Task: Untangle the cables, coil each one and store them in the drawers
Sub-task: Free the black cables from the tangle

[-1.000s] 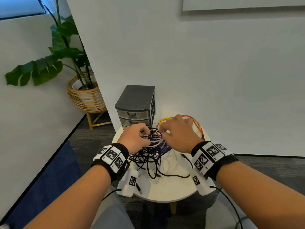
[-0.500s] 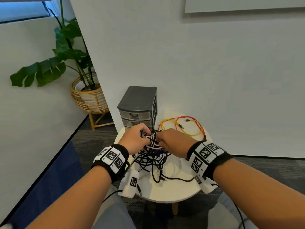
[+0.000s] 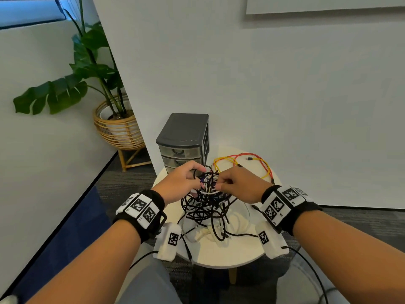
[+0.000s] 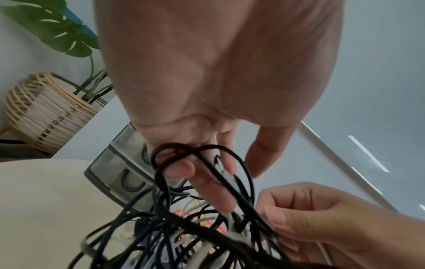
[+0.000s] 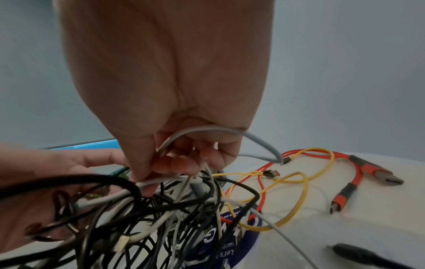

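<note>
Cables [image 3: 206,205] in one black-and-white tangle sit between two hands, too knotted to count. Left hand [image 3: 180,185] hooks black loops with curled fingers; right hand [image 3: 242,186] pinches a grey-white strand. Beyond the right hand, one red cable [image 3: 252,155] and one yellow cable [image 3: 225,160] lie loose beside three closed drawers [image 3: 182,157].

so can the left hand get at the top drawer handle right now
Probably not yet. The left hand grips black loops of the cable tangle, so it would have to let go first. The path itself looks free: the drawer unit stands just behind the hand with its top drawer handle facing it, unblocked.
</note>
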Available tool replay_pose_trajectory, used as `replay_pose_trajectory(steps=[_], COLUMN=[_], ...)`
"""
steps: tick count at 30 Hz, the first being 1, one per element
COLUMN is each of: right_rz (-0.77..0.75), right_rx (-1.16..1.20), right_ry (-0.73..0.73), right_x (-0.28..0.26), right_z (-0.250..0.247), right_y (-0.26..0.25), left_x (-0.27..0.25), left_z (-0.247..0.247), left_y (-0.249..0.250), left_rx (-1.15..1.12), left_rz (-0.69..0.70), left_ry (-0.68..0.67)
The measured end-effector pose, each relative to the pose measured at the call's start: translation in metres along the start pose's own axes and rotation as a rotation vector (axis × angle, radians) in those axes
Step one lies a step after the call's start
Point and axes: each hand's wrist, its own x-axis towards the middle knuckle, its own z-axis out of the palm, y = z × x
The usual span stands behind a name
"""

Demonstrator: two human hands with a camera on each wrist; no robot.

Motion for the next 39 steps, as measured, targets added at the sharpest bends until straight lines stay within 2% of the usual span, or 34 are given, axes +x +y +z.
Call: replay_pose_trajectory(steps=[3,8,13,16,22,25,30,32,36,39], right_rz=[-0.004,-0.061,-0.076,-0.061,-0.060,-0.034,0.047,0.026,-0.026,-0.054], right_rx=[0.052,0.134,0.146,0.073,-0.098,-0.182,-0.368,-0.325,-0.083,-0.103], right_ry=[-0.021,-0.047,-0.027,-0.045,-0.033,-0.013,-0.011,-0.035,-0.084,-0.103], right_x=[-0.001,0.000,0.001,0.001,0.004,0.002,-0.002,-0.002,-0.008,-0.011], right_z=[-0.002,0.000,0.007,0.013,0.020,0.019,0.016,0.014,0.005,0.008], right_y=[0.004,0.008,0.008,0.008,0.002,0.008,0.013,0.013,0.020,0.021], left_x=[0.001,0.011,0.020,0.025,0.029,0.025,0.023,0.023,0.022,0.021], left_z=[0.003,0.009,0.013,0.013,0.016,0.010,0.006,0.005,0.000,-0.002], left_y=[0.001,-0.005,-0.014,-0.018,-0.022,-0.021,-0.019,-0.019,-0.020,-0.019], left_rx=[0.017,0.177,0.103,0.030,0.048,0.007,0.126,0.132,0.157,0.090], left_rz=[-0.005,-0.073,-0.096,-0.132,-0.083,-0.072,0.004,-0.002,0.000,0.012], left_ry=[-0.023,0.129,0.156,0.154,0.210,0.196,0.105,0.104,0.130,0.117])
